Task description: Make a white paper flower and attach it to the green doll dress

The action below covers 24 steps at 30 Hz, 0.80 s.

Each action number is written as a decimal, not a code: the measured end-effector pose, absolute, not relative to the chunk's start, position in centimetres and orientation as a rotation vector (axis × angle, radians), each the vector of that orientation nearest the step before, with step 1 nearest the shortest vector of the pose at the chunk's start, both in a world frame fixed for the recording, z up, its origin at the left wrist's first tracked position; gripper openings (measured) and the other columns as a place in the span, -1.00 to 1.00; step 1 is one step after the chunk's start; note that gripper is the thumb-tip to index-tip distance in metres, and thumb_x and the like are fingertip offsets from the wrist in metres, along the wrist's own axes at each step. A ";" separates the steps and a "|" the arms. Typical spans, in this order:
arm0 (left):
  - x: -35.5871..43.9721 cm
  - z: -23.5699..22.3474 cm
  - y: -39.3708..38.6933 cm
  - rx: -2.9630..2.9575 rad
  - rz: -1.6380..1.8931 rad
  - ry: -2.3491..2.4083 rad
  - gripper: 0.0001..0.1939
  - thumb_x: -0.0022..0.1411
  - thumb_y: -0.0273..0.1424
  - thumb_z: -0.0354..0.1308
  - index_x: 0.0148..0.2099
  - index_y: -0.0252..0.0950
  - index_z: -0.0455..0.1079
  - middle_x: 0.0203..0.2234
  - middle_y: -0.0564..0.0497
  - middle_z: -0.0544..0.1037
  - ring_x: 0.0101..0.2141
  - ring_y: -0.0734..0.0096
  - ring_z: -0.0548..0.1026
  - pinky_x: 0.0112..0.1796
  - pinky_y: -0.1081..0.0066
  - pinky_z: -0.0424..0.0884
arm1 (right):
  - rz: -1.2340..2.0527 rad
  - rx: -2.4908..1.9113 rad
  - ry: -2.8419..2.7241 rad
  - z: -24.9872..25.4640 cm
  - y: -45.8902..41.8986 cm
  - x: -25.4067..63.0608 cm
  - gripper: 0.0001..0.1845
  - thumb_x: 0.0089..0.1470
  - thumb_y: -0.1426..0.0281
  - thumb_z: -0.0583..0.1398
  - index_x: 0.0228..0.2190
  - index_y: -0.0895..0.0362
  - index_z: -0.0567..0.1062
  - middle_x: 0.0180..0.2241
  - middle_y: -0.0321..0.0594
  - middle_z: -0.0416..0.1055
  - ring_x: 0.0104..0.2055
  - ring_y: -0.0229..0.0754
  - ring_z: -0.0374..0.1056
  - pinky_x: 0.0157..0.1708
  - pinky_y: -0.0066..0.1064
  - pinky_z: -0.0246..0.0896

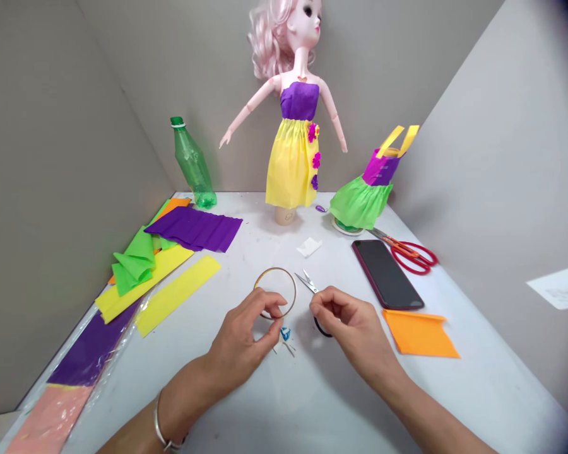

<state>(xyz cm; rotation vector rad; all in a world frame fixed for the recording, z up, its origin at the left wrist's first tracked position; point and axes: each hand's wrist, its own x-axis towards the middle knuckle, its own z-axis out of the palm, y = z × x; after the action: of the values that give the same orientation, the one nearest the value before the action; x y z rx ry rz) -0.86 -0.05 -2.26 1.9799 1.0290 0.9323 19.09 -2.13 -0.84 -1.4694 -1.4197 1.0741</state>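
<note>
My left hand is closed on the lower edge of a thin brown-gold hoop, pinched between thumb and fingers. My right hand grips small scissors with black handles. Their silver blades are parted and point up and left, close to the hoop's right side but apart from it. Under my left fingertips lies a small blue-and-white scrap, with thin bits beside it. A small white piece lies just beyond the scissors.
A doll in a purple-and-yellow dress stands at the back, between a green bottle and a small green-skirted dress. Coloured crepe sheets spread along the left. To the right lie a phone, red scissors and orange paper.
</note>
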 end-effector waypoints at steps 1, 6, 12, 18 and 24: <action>-0.9 -2.1 0.0 1.925 0.926 1.050 -0.74 0.23 -0.57 0.08 -0.07 -0.18 0.31 -0.31 0.07 0.44 -0.26 0.44 0.43 -0.16 0.42 0.36 | 1.105 -1.483 -1.393 -0.9 -2.0 19.2 -0.78 0.13 0.28 0.17 -0.49 0.12 0.42 -0.57 -0.37 0.22 -0.51 -0.28 0.12 -0.49 -0.43 0.06; -1.2 -1.6 0.5 1.599 0.916 1.026 -0.73 0.25 -0.48 0.12 0.00 -0.14 0.37 -0.33 0.08 0.36 -0.25 0.44 0.41 -0.13 0.42 0.35 | 0.977 -1.513 -1.593 -1.3 -2.1 19.5 -0.81 0.17 0.30 0.14 -0.45 0.10 0.45 -0.51 -0.33 0.31 -0.46 -0.26 0.20 -0.42 -0.43 0.11; -1.8 -1.5 1.0 1.364 0.940 0.912 -0.73 0.30 -0.39 0.12 0.04 -0.11 0.39 -0.30 0.08 0.30 -0.25 0.46 0.45 -0.10 0.41 0.35 | 0.536 -1.707 -1.918 -1.8 -1.7 21.0 -0.77 0.21 0.26 0.14 -0.46 0.06 0.45 -0.56 -0.34 0.36 -0.48 -0.22 0.27 -0.48 -0.43 0.08; -2.0 -1.4 1.3 1.306 0.971 0.929 -0.87 0.29 -0.36 0.16 -0.10 -0.12 0.42 -0.31 0.10 0.35 -0.24 0.44 0.50 -0.12 0.43 0.35 | 0.080 -1.856 -2.267 -1.7 -1.1 22.6 -0.80 0.15 0.30 0.22 -0.17 0.06 0.43 -0.35 -0.22 0.42 -0.35 -0.11 0.39 -0.47 -0.39 0.16; -2.1 -1.5 1.5 1.259 1.023 0.915 -0.89 0.29 -0.36 0.17 -0.12 -0.12 0.38 -0.29 0.11 0.35 -0.24 0.45 0.51 -0.12 0.42 0.36 | 0.086 -1.921 -2.430 -1.5 -1.2 22.3 -0.75 0.11 0.41 0.25 -0.14 0.08 0.41 -0.28 -0.18 0.36 -0.28 -0.08 0.41 -0.47 -0.40 0.22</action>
<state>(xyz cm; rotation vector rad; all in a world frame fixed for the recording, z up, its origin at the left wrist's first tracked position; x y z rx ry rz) -2.12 1.47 -1.48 1.2586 0.9149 1.0231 22.25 -1.21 -1.54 -1.9211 -2.4296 0.0861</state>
